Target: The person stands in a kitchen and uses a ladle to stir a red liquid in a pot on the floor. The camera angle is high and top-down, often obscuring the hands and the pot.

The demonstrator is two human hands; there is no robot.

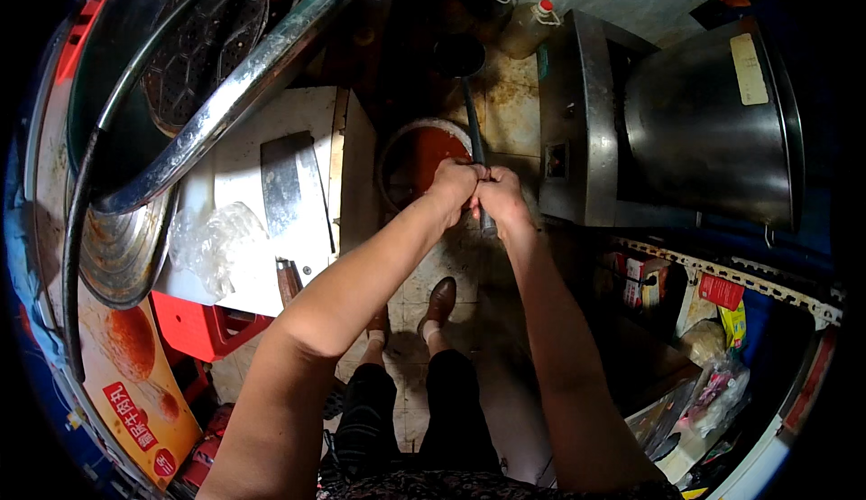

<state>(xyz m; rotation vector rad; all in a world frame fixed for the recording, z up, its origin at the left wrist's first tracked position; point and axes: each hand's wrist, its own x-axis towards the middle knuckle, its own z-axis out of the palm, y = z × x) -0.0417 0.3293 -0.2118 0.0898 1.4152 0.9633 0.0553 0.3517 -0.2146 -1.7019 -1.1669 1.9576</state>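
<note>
A long-handled metal ladle (476, 118) stretches away from me, its dark round bowl at the far end, beyond the bucket. My right hand (502, 196) is wrapped around the handle near its butt. Against it, my left hand (457, 183) also closes on the handle, with its fingers partly hidden. Below and just past my hands stands a round bucket (390, 145) holding red-orange liquid. The ladle's handle crosses over the bucket's right side. Shadow hides what the ladle's bowl contains.
On the left, a white board (230, 162) bears a cleaver (294, 185) and a clear plastic bag (233, 243). A large metal-rimmed vessel (243, 87) overhangs it. A big steel pot (703, 128) sits on a steel stove (575, 121) at right. Red-capped jugs (528, 30) stand on the tiled floor.
</note>
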